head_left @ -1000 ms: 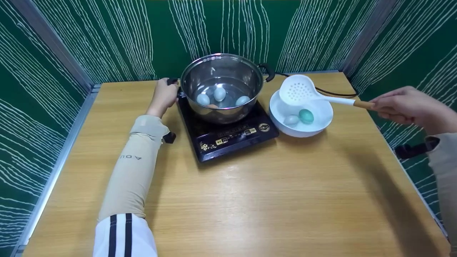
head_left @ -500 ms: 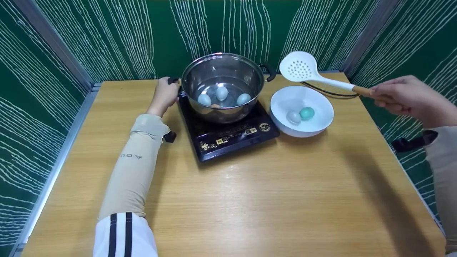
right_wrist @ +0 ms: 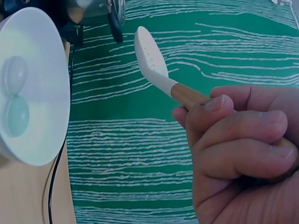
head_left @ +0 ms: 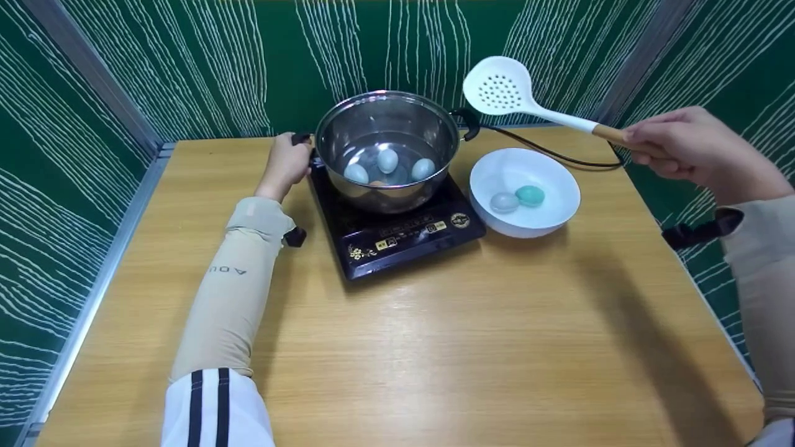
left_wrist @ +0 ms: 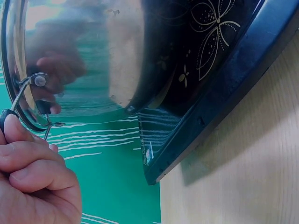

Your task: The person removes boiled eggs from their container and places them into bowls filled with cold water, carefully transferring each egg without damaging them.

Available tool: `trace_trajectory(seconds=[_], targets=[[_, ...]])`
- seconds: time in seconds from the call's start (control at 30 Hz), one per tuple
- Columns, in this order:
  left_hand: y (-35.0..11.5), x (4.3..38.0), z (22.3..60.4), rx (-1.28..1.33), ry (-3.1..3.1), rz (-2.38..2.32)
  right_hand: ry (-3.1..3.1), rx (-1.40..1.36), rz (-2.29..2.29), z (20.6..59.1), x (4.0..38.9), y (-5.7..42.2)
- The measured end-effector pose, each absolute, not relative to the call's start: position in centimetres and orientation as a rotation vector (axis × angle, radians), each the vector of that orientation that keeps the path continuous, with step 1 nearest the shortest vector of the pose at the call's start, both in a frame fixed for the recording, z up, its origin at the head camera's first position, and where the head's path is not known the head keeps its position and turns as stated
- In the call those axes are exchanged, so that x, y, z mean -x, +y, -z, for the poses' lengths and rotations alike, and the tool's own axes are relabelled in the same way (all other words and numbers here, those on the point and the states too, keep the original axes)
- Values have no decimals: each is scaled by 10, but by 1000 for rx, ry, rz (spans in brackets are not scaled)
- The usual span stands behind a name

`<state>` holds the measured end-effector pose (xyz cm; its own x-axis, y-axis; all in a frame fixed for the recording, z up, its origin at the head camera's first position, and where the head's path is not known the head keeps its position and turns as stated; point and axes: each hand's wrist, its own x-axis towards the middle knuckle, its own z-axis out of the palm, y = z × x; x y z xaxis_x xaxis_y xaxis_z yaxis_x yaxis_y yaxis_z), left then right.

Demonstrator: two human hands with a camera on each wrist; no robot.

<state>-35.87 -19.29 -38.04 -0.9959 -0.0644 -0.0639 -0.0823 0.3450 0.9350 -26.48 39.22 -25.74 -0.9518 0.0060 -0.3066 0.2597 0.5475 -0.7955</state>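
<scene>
My left hand (head_left: 287, 164) grips the black left handle of a steel pot (head_left: 385, 197); in the left wrist view its fingers (left_wrist: 42, 175) curl round that handle. Inside the pot lie several eggs, among them a pale blue egg (head_left: 388, 161) and a brown one (head_left: 377, 184) partly hidden by the rim. Out to the right, my right hand (head_left: 695, 146) holds a white slotted ladle (head_left: 500, 87) by its wooden handle, the bowl of it raised and bearing nothing. Below it stands a white bowl (head_left: 549, 217) with a green egg (head_left: 530, 196) and a pale egg (head_left: 504, 202).
The pot sits on a black induction cooker (head_left: 410, 245), close beside the white bowl. A black cable (head_left: 577, 162) runs behind the bowl to the right edge of the wooden table (head_left: 397, 354). Green panels with white lines (head_left: 428, 49) enclose the back and sides.
My right hand has lifted the ladle up from over the bowl and then moved it left towards the pot. The two eggs in the bowl have shifted slightly. My left hand stays on the handle.
</scene>
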Motion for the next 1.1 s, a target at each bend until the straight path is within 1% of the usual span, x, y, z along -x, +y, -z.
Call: trace_trajectory(seconds=[0.37,1.1], targets=[[-192,358,381,138,2548,-1779,2499,-150,1382,250,273,362],[-192,355,380,106,2588,-1778,2605,-2,1145,245,293,301]])
